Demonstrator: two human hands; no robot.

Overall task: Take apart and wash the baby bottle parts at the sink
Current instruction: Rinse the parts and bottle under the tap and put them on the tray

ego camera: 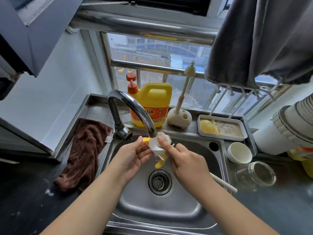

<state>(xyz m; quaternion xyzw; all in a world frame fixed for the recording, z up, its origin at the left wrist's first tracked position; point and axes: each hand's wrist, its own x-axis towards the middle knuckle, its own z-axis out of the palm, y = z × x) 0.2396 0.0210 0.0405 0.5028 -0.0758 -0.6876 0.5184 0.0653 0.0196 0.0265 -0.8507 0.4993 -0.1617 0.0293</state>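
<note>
A yellow plastic detergent jug (pixel 151 99) carries an orange label and an orange-red pump. A dark brown terry cloth (pixel 84 150) lies beside the silver steel sink (pixel 194 192). The white bottle part with yellow handles (pixel 156 147) sits under the chrome tap (pixel 133 107). A cream silicone brush (pixel 186 82) stands in a cream holder (pixel 179 118); grey fabric (pixel 262 39) hangs above.

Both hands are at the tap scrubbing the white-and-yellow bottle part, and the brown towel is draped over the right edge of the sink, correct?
Not quite. The head view shows the brown towel draped over the left edge of the sink, not the right. The rest stands: the left hand holds the bottle part at the tap, and the right hand works a brush on it.
</note>
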